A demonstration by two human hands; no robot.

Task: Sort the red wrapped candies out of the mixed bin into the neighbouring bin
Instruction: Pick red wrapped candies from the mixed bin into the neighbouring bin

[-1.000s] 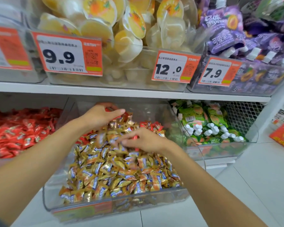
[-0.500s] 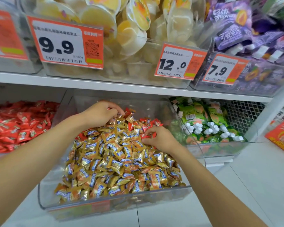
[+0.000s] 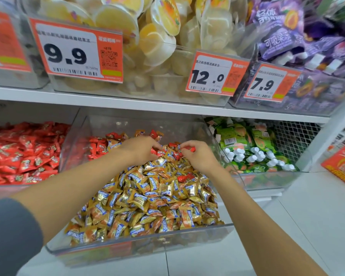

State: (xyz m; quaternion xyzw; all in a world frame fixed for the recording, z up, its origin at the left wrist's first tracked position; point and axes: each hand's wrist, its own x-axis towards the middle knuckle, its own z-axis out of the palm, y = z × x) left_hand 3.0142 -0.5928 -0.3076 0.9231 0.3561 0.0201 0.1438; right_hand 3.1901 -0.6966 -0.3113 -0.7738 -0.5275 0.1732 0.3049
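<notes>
Head view, right fingers pinching red candy, left fingers apparently gripping second candy

A white-and-orange paper price tag on the clear plastic bin of yellow jelly cups is showing "9.9" above a barcode, with a QR code beside it. A second orange-edged price tag, on the same bin, is reading "12.0". A third, fronting the purple plastic pouches, is displaying "7.9"; one pouch is carrying the white characters "可吸果冻". Print on the gold wrapped candies and red wrapped candies is proving too blurred to read.
</notes>
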